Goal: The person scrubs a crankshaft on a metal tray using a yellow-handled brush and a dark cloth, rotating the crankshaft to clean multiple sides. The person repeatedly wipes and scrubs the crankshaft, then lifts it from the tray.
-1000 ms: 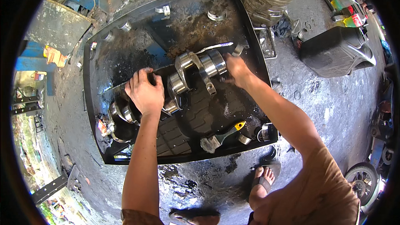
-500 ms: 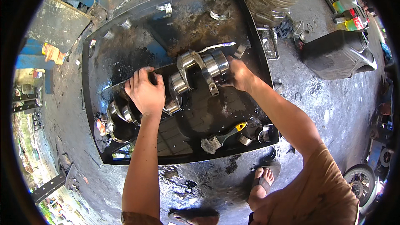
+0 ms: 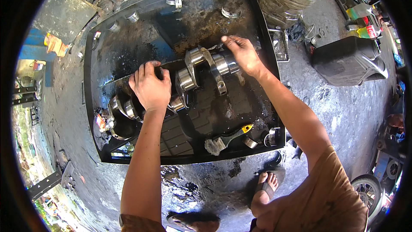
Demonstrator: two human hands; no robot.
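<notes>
At the crankshaft, the right hand has moved up; I cannot tell its grip.

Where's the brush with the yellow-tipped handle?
In the head view, the brush lies lower right in the black tray, on the near side of the crankshaft, left of a curved metal piece.

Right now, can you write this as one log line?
left hand: on crankshaft | right hand: near crankshaft's right end | paintbrush: in black tray
</notes>
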